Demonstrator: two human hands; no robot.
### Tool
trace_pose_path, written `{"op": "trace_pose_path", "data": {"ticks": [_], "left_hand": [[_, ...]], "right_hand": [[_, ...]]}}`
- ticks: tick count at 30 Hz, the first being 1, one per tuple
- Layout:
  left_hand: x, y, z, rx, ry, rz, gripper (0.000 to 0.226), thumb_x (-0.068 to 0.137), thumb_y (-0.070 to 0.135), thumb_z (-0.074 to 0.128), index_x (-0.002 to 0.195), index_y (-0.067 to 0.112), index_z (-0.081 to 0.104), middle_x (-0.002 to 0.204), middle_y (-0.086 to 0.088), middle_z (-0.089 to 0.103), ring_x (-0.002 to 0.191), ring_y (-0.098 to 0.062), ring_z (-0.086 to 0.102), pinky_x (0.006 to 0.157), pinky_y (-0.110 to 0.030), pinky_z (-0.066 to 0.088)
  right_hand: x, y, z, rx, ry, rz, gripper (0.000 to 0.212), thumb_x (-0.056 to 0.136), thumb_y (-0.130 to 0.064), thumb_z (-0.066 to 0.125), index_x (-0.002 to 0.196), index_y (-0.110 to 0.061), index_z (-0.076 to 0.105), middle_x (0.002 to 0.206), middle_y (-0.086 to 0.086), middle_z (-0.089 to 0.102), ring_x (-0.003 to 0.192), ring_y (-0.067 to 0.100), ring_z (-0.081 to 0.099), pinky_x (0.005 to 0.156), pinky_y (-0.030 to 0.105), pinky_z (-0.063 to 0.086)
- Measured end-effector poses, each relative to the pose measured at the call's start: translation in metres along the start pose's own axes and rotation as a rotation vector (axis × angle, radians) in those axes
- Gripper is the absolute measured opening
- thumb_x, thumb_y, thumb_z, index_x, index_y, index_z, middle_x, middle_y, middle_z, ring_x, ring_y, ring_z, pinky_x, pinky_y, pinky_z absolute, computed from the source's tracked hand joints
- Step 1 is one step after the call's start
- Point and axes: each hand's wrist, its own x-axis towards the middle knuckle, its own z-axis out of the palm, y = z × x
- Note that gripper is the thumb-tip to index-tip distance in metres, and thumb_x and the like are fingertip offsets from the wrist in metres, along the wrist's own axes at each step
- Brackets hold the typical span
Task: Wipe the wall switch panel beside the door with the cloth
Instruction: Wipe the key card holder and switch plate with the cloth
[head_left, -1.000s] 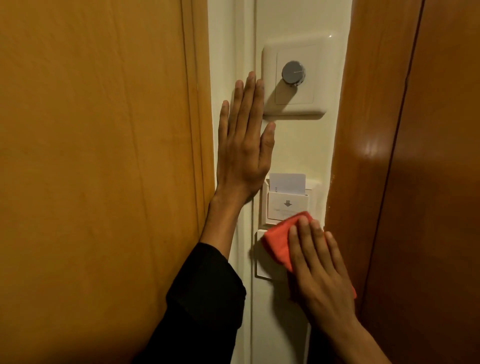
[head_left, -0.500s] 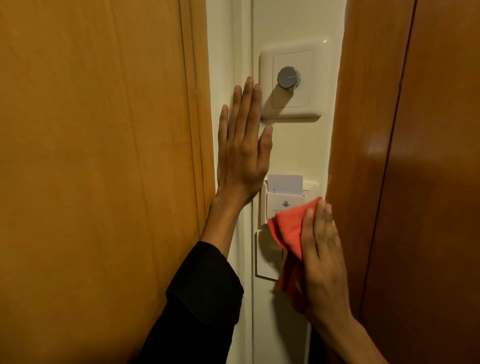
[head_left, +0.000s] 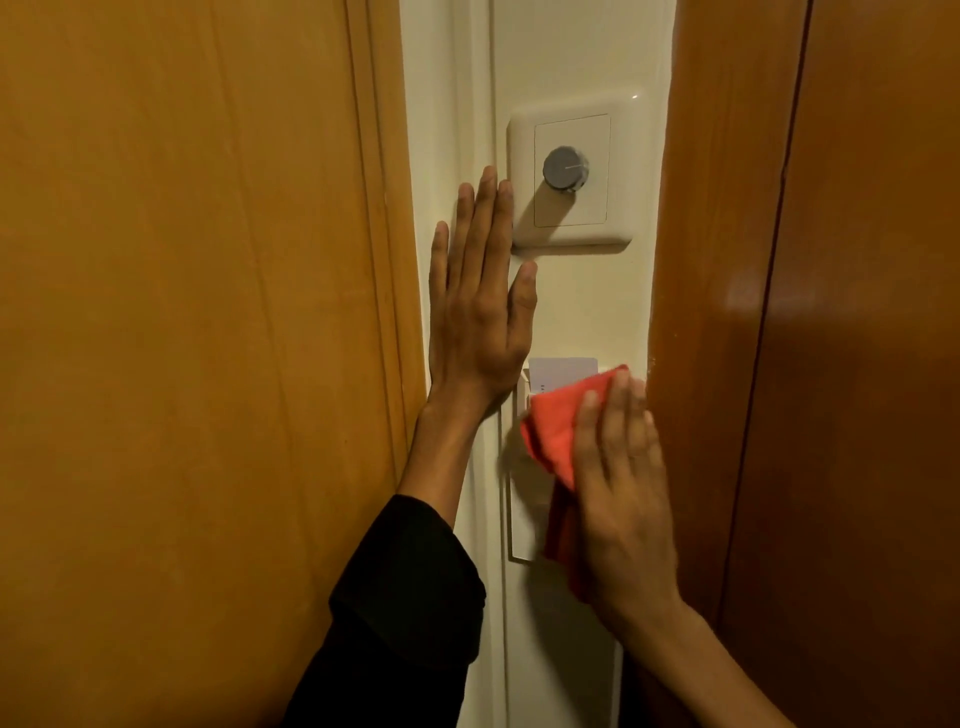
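Note:
A red cloth (head_left: 553, 431) is pressed flat against the white key-card switch panel (head_left: 521, 387) under my right hand (head_left: 621, 493), which covers most of that panel. The top of a white card (head_left: 563, 368) sticks out above the cloth. A second white switch plate (head_left: 522, 525) below is half hidden by the cloth and hand. My left hand (head_left: 480, 306) lies flat on the cream wall, fingers straight, just left of the panels. Higher up sits a white dimmer plate (head_left: 571, 171) with a grey knob (head_left: 565, 169).
A wooden door (head_left: 197, 312) and its frame fill the left side. A darker wooden panel (head_left: 805, 338) closes in on the right, leaving only a narrow strip of cream wall (head_left: 592, 301) between them.
My right hand has slid the cloth upward, from the lower switch plate onto the key-card panel, now covering its arrow face. The left hand has stayed flat on the wall.

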Motion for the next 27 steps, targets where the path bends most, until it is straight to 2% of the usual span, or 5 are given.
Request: {"op": "trace_pose_path", "data": {"ticks": [5,8,13,21,27], "left_hand": [[0.000,-0.002,0.001,0.009,0.010,0.005,0.059,0.107,0.032,0.026,0.161,0.007,0.021,0.170,-0.013,0.022,0.161,-0.029,0.016,0.132,-0.049,0.007],[-0.001,0.000,0.000,0.009,-0.001,0.005,0.060,0.108,0.033,0.025,0.161,0.007,0.020,0.170,-0.014,0.021,0.161,-0.029,0.015,0.132,-0.048,0.007],[0.000,0.000,0.000,0.018,0.000,0.000,0.060,0.107,0.033,0.026,0.161,0.007,0.022,0.170,-0.014,0.022,0.161,-0.029,0.016,0.132,-0.048,0.007],[-0.001,0.001,-0.002,0.015,-0.004,0.007,0.060,0.107,0.033,0.025,0.161,0.006,0.023,0.170,-0.014,0.022,0.161,-0.031,0.017,0.132,-0.050,0.009],[0.000,-0.003,0.001,0.043,-0.001,0.013,0.060,0.106,0.034,0.029,0.160,0.006,0.026,0.169,-0.015,0.024,0.160,-0.031,0.019,0.132,-0.048,0.008]], "right_hand": [[-0.023,0.007,0.005,-0.139,-0.132,-0.273,0.093,0.083,-0.020,0.073,0.157,-0.001,0.018,0.166,0.022,0.014,0.156,0.034,0.008,0.128,0.047,0.005],[-0.037,0.021,-0.007,-0.145,-0.197,-0.220,0.118,0.069,-0.018,0.087,0.157,-0.002,0.010,0.168,0.019,0.002,0.157,0.032,0.000,0.128,0.046,0.006],[-0.002,-0.008,-0.005,0.017,-0.032,-0.014,0.096,0.081,-0.008,0.079,0.156,0.002,0.019,0.166,0.024,0.014,0.157,0.036,0.004,0.129,0.045,0.001],[-0.028,0.021,-0.018,-0.128,-0.237,-0.206,0.119,0.062,-0.012,0.092,0.155,-0.001,0.019,0.164,0.024,0.021,0.154,0.036,0.014,0.127,0.047,0.012],[-0.001,-0.019,0.003,-0.097,-0.061,-0.227,0.060,0.097,-0.009,0.043,0.154,0.000,0.027,0.163,0.022,0.020,0.155,0.035,0.010,0.129,0.044,0.000]]}}
